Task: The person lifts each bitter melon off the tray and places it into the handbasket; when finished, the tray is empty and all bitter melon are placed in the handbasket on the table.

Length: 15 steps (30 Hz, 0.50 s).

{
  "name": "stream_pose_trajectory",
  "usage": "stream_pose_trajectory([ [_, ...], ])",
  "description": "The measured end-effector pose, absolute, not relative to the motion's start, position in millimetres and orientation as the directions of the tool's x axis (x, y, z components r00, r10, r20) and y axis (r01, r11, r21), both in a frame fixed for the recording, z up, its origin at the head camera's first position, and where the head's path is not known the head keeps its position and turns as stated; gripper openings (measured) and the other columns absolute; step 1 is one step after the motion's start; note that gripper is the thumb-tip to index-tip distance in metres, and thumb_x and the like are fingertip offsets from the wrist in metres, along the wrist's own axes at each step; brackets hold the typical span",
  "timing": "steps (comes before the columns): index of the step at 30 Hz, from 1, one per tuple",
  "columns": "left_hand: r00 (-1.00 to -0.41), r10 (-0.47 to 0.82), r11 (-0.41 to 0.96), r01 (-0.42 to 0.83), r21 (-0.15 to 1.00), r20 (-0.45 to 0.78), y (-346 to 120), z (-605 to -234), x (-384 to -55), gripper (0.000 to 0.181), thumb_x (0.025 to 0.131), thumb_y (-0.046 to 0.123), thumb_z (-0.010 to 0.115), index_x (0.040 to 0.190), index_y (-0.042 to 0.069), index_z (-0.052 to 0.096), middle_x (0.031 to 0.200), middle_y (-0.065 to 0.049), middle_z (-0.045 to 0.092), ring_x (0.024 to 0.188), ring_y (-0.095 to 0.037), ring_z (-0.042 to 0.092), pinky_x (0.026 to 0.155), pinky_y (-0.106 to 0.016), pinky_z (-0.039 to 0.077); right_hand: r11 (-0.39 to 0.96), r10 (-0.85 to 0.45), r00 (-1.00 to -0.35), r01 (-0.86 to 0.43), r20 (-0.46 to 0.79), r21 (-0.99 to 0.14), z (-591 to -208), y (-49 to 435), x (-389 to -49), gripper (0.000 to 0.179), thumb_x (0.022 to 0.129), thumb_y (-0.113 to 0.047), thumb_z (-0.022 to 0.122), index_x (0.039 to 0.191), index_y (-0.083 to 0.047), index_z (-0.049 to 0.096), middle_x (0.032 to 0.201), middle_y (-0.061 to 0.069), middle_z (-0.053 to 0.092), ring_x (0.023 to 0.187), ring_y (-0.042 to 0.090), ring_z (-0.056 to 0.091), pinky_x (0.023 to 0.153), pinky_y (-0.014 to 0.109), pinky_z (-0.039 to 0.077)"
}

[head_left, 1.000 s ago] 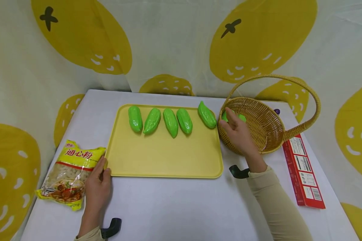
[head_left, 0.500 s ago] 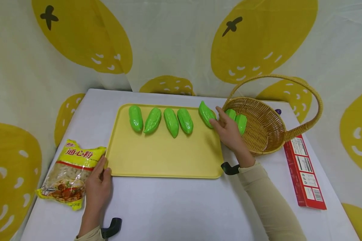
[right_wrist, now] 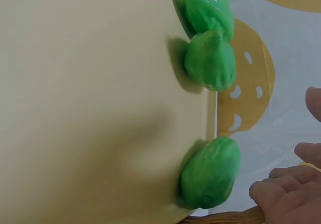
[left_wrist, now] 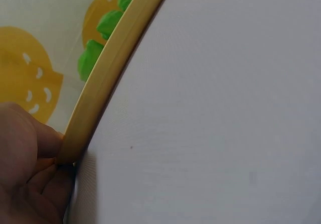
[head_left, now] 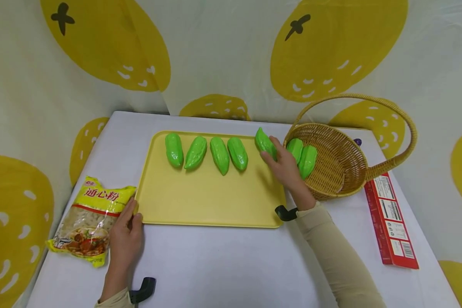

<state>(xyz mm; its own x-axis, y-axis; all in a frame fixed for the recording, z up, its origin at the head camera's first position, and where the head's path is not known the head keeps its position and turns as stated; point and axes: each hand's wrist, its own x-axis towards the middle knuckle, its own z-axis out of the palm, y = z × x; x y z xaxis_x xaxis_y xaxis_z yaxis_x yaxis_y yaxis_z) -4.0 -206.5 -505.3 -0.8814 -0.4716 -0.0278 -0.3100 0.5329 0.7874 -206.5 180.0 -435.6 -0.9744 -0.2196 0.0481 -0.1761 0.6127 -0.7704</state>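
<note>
Tabletop (head_left: 215, 265), far L: pasta bag (head_left: 88, 222), lying flat. L hand (head_left: 126, 239) just R of it, overlapping its edge in head view; grip pinching yellow tray (head_left: 209, 196) nr its near-L corner, thumb & fingers either side of rim. On tray, nr far rim: row of 4 green veg (head_left: 220, 155), gap, then 5th green veg (head_left: 264, 141) at far-R corner. R hand (head_left: 286, 169) over tray's R edge, right by the 5th; grip spread, contact can't tell. Next R: wicker basket (head_left: 331, 171) w/ tall handle, 2 more green veg (head_left: 307, 161) inside, side by side along L wall. Small purple item (head_left: 357, 141) behind basket. Far R: red box (head_left: 392, 222), far end hidden by basket.
</note>
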Motion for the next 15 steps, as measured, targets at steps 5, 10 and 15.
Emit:
stream_pose_trajectory([
  [5,-0.884,-0.466,0.524,-0.304,0.796,-0.031,-207,-503,-5,0.049,0.108,0.018,0.05,0.156,0.014,0.04,0.164,0.001,0.038,0.152,-0.02,0.038,0.12,-0.042,0.037,0.597,-0.195,-0.979,-0.163,0.056,-0.785,-442,173,-211,0.067,0.105,-0.028,0.057,0.161,-0.006,0.028,0.167,0.021,0.026,0.156,0.037,0.023,0.129,0.053,0.025],
  [10,-0.88,-0.473,0.524,-0.314,0.792,-0.035,-207,-504,-5,0.049,0.108,0.019,0.05,0.156,0.016,0.04,0.164,0.002,0.038,0.152,-0.02,0.038,0.12,-0.042,0.037,0.601,-0.171,-0.984,-0.145,0.051,-0.786,-452,164,-214,0.069,0.106,-0.032,0.055,0.162,-0.007,0.024,0.169,0.021,0.018,0.159,0.033,0.015,0.131,0.052,0.021],
  [15,-0.883,-0.469,0.523,-0.308,0.795,-0.034,-206,-504,-4,0.049,0.108,0.018,0.05,0.156,0.015,0.04,0.164,0.0,0.038,0.152,-0.022,0.038,0.12,-0.045,0.037,0.627,-0.138,-0.988,-0.137,0.063,-0.767,-462,161,-218,0.069,0.106,-0.031,0.055,0.162,-0.005,0.024,0.17,0.021,0.016,0.16,0.032,0.014,0.131,0.051,0.019],
])
